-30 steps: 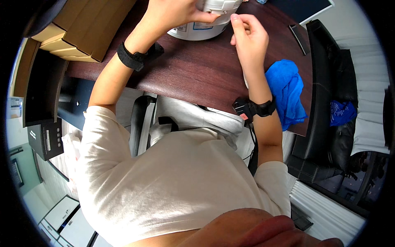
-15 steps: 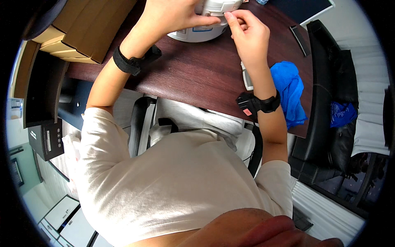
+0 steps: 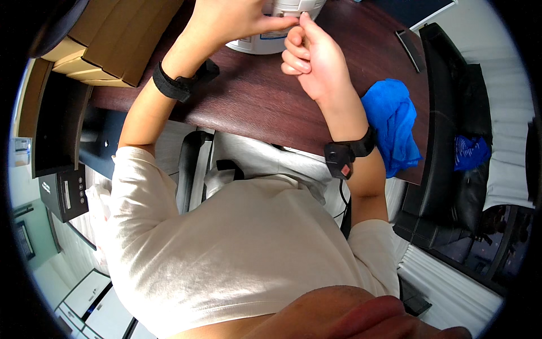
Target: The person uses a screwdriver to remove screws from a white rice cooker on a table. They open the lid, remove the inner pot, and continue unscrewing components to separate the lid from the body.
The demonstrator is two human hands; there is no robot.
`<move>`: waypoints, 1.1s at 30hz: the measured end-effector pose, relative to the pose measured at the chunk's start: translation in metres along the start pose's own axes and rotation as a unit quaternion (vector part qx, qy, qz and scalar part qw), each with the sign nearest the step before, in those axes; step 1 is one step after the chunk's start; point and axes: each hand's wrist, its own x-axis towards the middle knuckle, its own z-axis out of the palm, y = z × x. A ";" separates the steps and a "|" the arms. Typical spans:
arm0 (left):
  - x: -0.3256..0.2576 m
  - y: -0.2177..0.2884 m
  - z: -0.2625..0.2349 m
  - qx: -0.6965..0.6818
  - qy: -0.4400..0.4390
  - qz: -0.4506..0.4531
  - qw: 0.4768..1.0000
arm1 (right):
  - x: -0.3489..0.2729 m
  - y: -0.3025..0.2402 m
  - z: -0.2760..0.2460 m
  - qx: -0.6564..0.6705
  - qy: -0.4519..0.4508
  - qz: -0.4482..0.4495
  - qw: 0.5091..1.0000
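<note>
A white round appliance (image 3: 285,25) stands at the far edge of the dark wooden desk (image 3: 265,101), mostly cut off by the picture's top. My left hand (image 3: 226,20) lies against its left side, thumb stretched toward its front. My right hand (image 3: 313,59) is curled just in front of it, thumb and forefinger pinched together at the appliance's lower rim; whether something small sits between them is too small to tell. Both wrists wear black bands.
A crumpled blue cloth (image 3: 392,124) lies at the desk's right edge. Cardboard boxes (image 3: 113,39) are stacked at the left. A black chair (image 3: 451,130) stands to the right, with a small dark flat object (image 3: 407,42) on the desk near it.
My right hand has moved left and closer to the appliance, its fingers curling into a pinch at the rim. My left hand stays on the appliance.
</note>
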 end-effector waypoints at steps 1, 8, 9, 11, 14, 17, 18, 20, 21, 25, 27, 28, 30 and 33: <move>0.000 0.000 0.000 0.001 0.000 0.000 1.000 | 0.001 -0.001 -0.002 0.050 -0.044 0.024 0.998; 0.000 0.000 0.000 0.002 -0.006 -0.006 1.000 | 0.001 -0.006 -0.019 0.172 -0.180 0.090 0.964; -0.001 0.000 0.000 0.008 -0.005 -0.006 1.000 | -0.001 -0.006 -0.022 0.172 -0.176 0.092 0.965; -0.001 0.001 0.001 0.020 -0.002 -0.005 1.000 | -0.010 -0.008 -0.030 0.049 -0.117 0.062 0.990; -0.001 0.001 0.004 0.008 0.011 -0.008 1.000 | -0.031 -0.013 -0.059 -0.246 -0.006 -0.001 0.969; -0.001 0.001 0.004 0.012 0.012 -0.008 1.000 | -0.057 -0.003 -0.085 -0.672 0.161 -0.137 0.710; -0.001 0.001 0.004 0.012 0.012 -0.009 1.000 | -0.067 0.002 -0.087 -0.776 0.217 -0.194 0.560; -0.002 0.002 0.004 0.009 0.012 -0.010 1.000 | -0.079 0.011 -0.090 -0.792 0.231 -0.116 0.553; -0.002 0.001 0.004 0.007 0.016 -0.009 1.000 | -0.081 0.016 -0.092 -0.799 0.238 -0.076 0.548; -0.001 0.001 0.003 -0.003 0.020 -0.008 1.000 | -0.068 0.030 -0.107 -0.841 0.200 -0.033 0.502; 0.000 0.002 0.003 -0.004 0.017 -0.010 1.000 | -0.069 0.027 -0.119 -0.836 0.183 -0.054 0.515; 0.000 0.002 0.004 -0.003 0.014 -0.012 1.000 | -0.070 0.023 -0.123 -0.834 0.175 -0.065 0.520; 0.001 0.003 0.003 0.002 0.017 -0.018 1.000 | -0.082 0.011 -0.119 -0.798 0.157 -0.175 0.555; 0.000 0.004 0.007 0.002 0.025 -0.021 0.999 | -0.097 -0.012 -0.110 -0.758 0.158 -0.254 0.579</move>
